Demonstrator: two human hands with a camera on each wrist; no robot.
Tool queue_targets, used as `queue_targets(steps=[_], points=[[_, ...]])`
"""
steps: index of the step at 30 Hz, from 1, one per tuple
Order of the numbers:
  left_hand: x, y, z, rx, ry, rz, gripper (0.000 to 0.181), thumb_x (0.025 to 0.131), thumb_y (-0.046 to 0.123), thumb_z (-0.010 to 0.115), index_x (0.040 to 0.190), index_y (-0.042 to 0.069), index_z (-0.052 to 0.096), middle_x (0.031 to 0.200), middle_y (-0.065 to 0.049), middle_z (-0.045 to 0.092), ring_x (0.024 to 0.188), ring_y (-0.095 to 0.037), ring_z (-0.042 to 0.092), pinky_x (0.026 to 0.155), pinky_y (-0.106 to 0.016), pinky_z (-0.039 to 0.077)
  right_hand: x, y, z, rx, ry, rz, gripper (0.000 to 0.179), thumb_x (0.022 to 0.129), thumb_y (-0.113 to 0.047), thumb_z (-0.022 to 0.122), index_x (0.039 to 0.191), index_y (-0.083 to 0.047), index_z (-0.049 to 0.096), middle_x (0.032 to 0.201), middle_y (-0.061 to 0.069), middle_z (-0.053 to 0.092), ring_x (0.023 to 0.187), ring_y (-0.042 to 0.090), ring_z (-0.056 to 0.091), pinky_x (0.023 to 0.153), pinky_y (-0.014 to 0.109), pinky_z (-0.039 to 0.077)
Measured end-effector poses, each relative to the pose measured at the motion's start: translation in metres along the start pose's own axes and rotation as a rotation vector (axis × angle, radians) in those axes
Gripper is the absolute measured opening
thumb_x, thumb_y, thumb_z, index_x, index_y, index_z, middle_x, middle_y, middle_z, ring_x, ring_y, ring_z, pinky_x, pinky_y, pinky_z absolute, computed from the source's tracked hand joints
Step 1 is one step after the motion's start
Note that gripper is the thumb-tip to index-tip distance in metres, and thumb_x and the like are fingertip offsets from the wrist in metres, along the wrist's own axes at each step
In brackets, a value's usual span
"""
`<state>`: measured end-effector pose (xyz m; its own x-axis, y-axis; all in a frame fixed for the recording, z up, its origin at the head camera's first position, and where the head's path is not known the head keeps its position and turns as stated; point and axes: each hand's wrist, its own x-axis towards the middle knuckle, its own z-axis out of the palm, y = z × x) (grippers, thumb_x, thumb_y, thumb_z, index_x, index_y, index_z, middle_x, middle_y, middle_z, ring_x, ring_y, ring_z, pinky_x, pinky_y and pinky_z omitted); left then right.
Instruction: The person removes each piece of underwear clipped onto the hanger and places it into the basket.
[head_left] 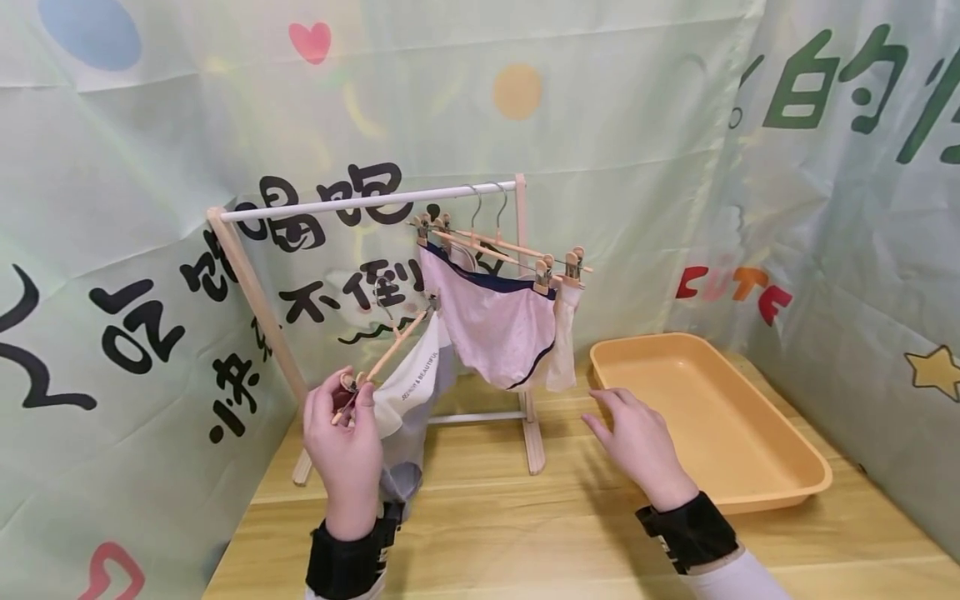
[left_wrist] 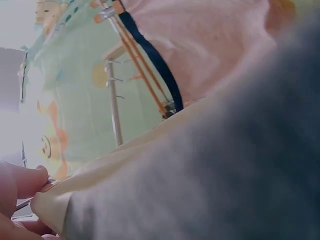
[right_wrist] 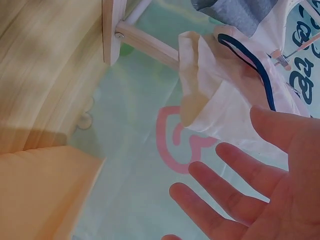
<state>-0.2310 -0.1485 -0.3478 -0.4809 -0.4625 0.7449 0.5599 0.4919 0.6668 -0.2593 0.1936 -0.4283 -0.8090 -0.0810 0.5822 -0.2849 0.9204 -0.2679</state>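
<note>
The tilted clip hanger, bearing white-and-grey underwear, is held above the desk, toward its left edge; the left grip pinches its near end. Just beyond, pink briefs hang from the rack near the desk's far edge. The right grip, released, fingers loosely extended, hovers near the orange tray along the right edge.

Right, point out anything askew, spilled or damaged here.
Nothing looks spilled or damaged. One thing sits askew: the hanger in the left hand tilts, off the rail, where two other hangers hang. Being handheld probably explains that.
</note>
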Motion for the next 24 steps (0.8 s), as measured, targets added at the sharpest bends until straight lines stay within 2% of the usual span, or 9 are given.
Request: queue_targets(steps=[2,5,9,16,24], points=[[0.000,0.008,-0.002,-0.034,-0.019,-0.015,0.027,0.084,0.000,0.067,0.109,-0.008,0.063,0.093,-0.019,0.056,0.080,-0.015,0.053,0.065,-0.003,0.047,0.000,0.000,0.000,0.004,-0.003,0.006,0.043,0.089,-0.036,0.064,0.119,-0.004,0.064,0.112,0.022,0.065,0.093,0.037,0.062,0.072,0.058,0.052],[-0.002,0.010,-0.005,-0.090,-0.046,-0.032,0.027,0.084,-0.002,0.066,0.109,-0.009,0.062,0.094,-0.019,0.057,0.080,-0.015,0.054,0.066,-0.004,0.049,0.000,-0.001,0.000,0.004,-0.003,0.010,0.043,0.089,-0.035,0.064,0.118,-0.004,0.064,0.112,0.022,0.065,0.093,0.037,0.062,0.072,0.058,0.052],[-0.005,0.001,-0.006,-0.150,-0.073,-0.049,0.028,0.085,0.001,0.066,0.112,-0.005,0.063,0.097,-0.013,0.057,0.082,-0.015,0.057,0.067,-0.006,0.050,0.002,-0.001,0.001,0.007,0.001,0.010,0.042,0.090,-0.035,0.064,0.118,-0.004,0.064,0.112,0.022,0.065,0.091,0.036,0.062,0.071,0.058,0.052],[-0.007,0.010,-0.010,-0.194,-0.102,-0.064,0.029,0.086,0.005,0.066,0.113,-0.005,0.063,0.098,-0.009,0.057,0.086,-0.015,0.060,0.069,-0.008,0.051,0.004,-0.002,0.002,0.020,0.018,0.004,0.041,0.088,-0.033,0.065,0.117,-0.004,0.064,0.112,0.021,0.065,0.092,0.036,0.062,0.072,0.058,0.052],[-0.007,0.016,-0.013,-0.235,-0.160,-0.111,0.028,0.086,0.003,0.066,0.113,-0.002,0.064,0.101,-0.006,0.058,0.084,-0.014,0.062,0.068,-0.009,0.053,0.008,-0.006,0.000,0.056,0.084,-0.023,0.035,0.087,-0.031,0.067,0.113,-0.007,0.067,0.108,0.018,0.067,0.089,0.034,0.063,0.071,0.055,0.053]])
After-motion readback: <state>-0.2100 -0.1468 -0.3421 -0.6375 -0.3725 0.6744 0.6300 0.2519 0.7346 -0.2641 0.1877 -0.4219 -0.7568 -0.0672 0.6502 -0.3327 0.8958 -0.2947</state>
